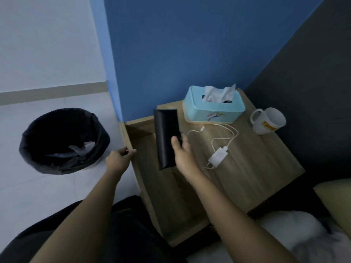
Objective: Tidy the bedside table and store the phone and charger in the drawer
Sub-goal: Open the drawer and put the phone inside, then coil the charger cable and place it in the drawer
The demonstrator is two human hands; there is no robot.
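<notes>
My right hand [182,152] holds a black phone [166,137] by its right edge, over the open wooden drawer [144,154] and the left edge of the bedside table [252,168]. My left hand [118,158] grips the front edge of the pulled-out drawer. A white charger [218,155] with its coiled white cable [226,133] lies on the table top to the right of the phone.
A light-blue tissue box [213,109] stands at the back of the table, and a white mug [268,120] sits at its right corner. A black-lined bin [64,140] with crumpled paper is on the floor to the left. Bedding [284,234] lies at the lower right.
</notes>
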